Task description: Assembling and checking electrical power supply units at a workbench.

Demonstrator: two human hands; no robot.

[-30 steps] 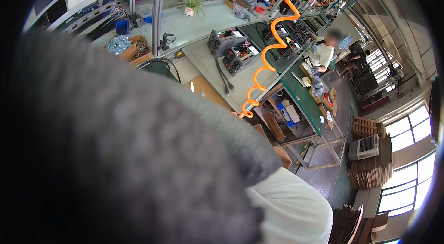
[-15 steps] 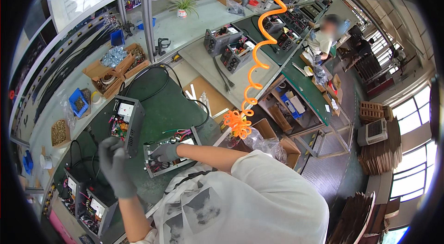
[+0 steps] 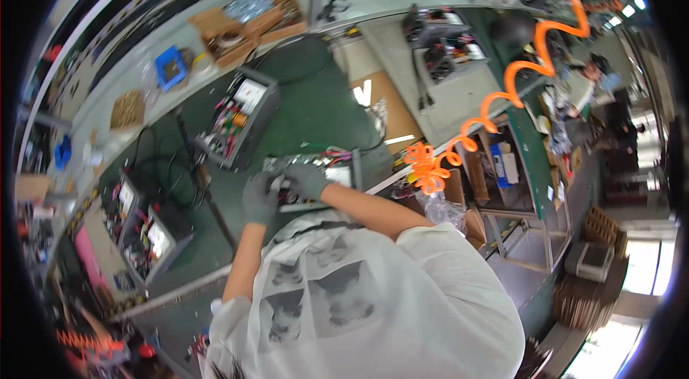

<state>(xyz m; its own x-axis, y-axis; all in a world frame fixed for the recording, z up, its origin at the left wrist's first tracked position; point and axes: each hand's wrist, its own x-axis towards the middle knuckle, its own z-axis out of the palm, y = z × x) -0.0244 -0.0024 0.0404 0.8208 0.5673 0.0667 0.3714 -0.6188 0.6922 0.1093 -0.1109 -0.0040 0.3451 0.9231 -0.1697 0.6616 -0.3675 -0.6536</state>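
Gloves on both hands, grey. Left hand [image 3: 260,197] and right hand [image 3: 305,179] sit together on an open electronics chassis [image 3: 316,174], a flat metal tray with coloured wiring showing at its far edge. The chassis lies on the green bench mat [image 3: 308,103], at the mat's near edge, directly ahead of the person's white printed shirt [image 3: 359,293].

Left hand: fingers curled on the chassis's left end; whether they actually clamp something there is too small to tell. Right hand: fingers bent together, lying on top of the chassis, just right of the left hand and touching or nearly touching it. Cannot tell whether it pinches a part.

Relative to the chassis:
- beyond and to the left: a second open grey metal box [image 3: 237,120], tilted, coloured wires inside, on the same mat
- far beyond, left: cardboard trays of parts [image 3: 247,20] and a small blue bin [image 3: 171,67] on the pale bench
- left and nearer: more open units [image 3: 147,232] with black cables running toward them
- right: an orange coiled air hose [image 3: 495,103] hanging from above, its lower coils bunched just past the bench edge
- far right: another person [image 3: 585,81] at a distant bench, small and blurred
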